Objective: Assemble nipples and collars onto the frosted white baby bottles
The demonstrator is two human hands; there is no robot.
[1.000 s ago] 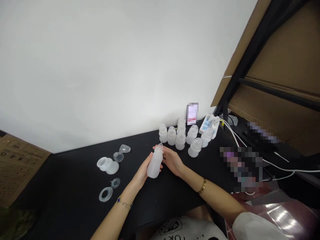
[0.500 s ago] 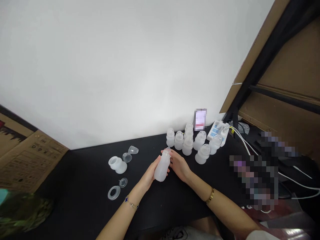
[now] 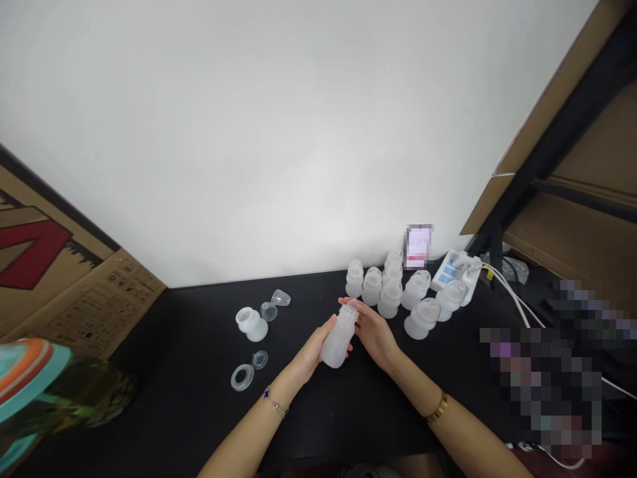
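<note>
left hand (image 3: 314, 353) wrapped round bottle (image 3: 337, 345), tilted between the hands | right hand (image 3: 377, 337) fingers curled by its mouth, can't tell if pinching | loose ring (image 3: 233, 380) left of left hand | i'd brace the body firmly, work evenly round the rim

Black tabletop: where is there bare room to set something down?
Bare: between the brown cardboard box and the open white plastic bottle; also between the forearms. Crowded: beyond the right hand, where clear-capped frosted bottles stand.

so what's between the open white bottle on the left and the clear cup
In the head view, a small round translucent piece lies between them.
</note>
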